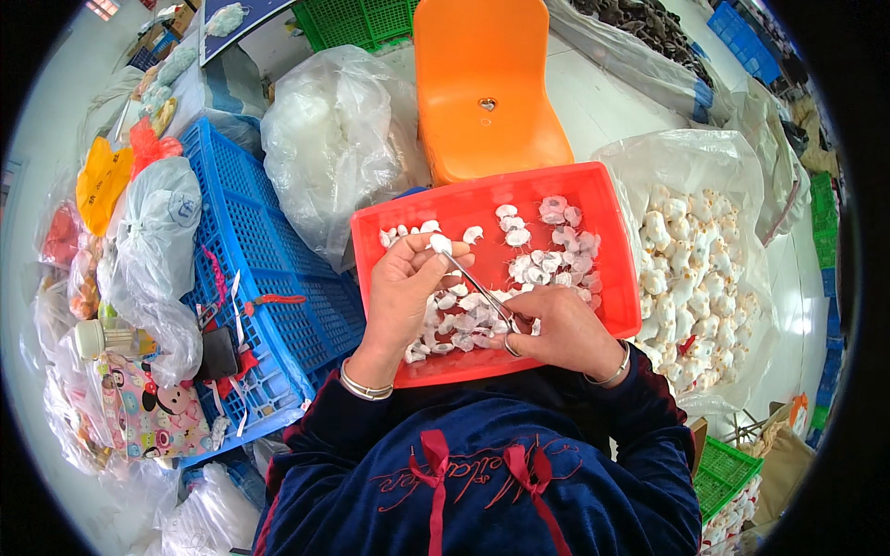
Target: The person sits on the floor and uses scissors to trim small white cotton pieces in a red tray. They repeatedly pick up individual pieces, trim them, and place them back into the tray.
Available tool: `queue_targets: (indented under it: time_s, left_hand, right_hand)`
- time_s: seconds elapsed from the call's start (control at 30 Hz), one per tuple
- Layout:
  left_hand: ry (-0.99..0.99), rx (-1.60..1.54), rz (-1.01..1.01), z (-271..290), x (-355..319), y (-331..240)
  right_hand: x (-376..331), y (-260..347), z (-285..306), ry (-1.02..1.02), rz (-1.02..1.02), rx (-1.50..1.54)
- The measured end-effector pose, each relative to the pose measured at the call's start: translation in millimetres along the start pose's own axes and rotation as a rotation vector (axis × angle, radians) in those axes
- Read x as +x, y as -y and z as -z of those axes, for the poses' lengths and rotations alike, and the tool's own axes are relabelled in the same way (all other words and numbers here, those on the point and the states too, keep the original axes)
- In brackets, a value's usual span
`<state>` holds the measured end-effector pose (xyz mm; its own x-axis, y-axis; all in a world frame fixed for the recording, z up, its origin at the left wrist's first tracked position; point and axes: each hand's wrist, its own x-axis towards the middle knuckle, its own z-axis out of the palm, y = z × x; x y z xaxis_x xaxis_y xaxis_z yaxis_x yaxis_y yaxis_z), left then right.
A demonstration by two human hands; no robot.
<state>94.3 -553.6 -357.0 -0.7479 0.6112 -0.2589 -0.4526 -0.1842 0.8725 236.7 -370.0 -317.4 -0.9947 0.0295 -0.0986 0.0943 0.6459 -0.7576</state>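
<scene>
So we're sitting over a red tray (614,278) that's tipped a bit askew in front of us, and both hands are busy right above it. Our left hand (399,292) has a small white piece (440,244) pinched between thumb and fingertips, over the left part of the tray. Our right hand (567,324) is wrapped around the ring handles of a slim scissor-like metal tool (482,293), fingers closed on it, and the tool slants up and left so its tip ends right at the pinched piece. Whether the tip is gripping the piece or just poking at it, we honestly can't tell, the fingers cover too much. Below the hands there's a loose heap of white pieces (459,324) in the tray, plus more bits along the back and a bigger spread on the right side. Just behind the tray there's an orange chair (491,102), with a big clear plastic bag (338,139) to its left. Over on our right, a see-through bag holds a pile of white stuffed shapes (691,278) with tan bits. On our left we've got a blue crate (269,250) with a dark flat gadget (220,353) lying on it, near a cartoon-print bag (153,412).
</scene>
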Motion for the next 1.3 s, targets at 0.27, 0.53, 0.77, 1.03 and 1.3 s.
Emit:
queue_targets:
  time_s: [0.27,0.53,0.77,1.03,1.3]
  left_hand:
    - [0.022,0.081,-0.036,-1,-1,3]
    - [0.018,0.279,-0.128,20,5,-6]
    - [0.009,0.94,-0.3,30,8,-14]
    - [0.393,1.212,-0.072,10,6,3]
    - [0.359,1.431,-0.072,11,12,25]
  right_hand:
    - [6,13,-4,0.049,-0.072,0.12]
    - [-8,-19,26,-0.008,-0.07,-0.036]
    - [-14,-21,70,-0.151,-0.221,-0.176]
    - [-4,-29,62,-0.043,-0.207,-0.146]
    - [-2,-34,60,-0.023,-0.244,-0.068]
